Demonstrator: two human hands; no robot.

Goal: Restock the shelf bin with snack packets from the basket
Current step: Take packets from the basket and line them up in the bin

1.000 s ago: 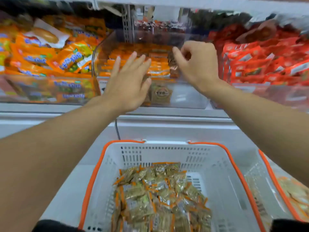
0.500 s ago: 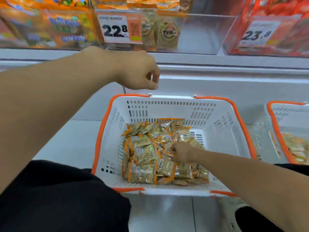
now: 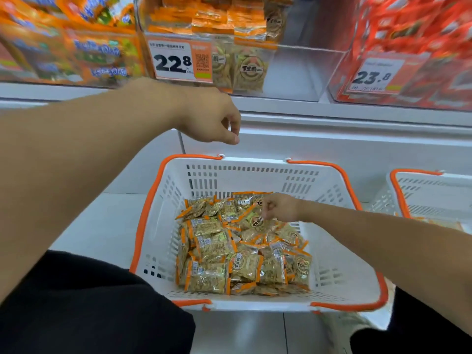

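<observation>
A white basket with orange rim stands on the floor below the shelf and holds several gold-and-orange snack packets. My right hand is down inside it and pinches one snack packet at its top edge. My left hand hangs in the air above the basket's far rim, fingers loosely curled, holding nothing. The clear shelf bin sits above, partly filled with the same packets on its left side, behind a price tag reading 22.8.
A bin of orange-and-green packets stands left of the target bin and a bin of red packets to its right. A second white-and-orange basket sits at the right. My dark-clothed knees fill the lower corners.
Both hands left the shelf bin. My right hand dropped into the basket and now pinches a packet further back; my left hand lowered and hangs curled above the basket.
</observation>
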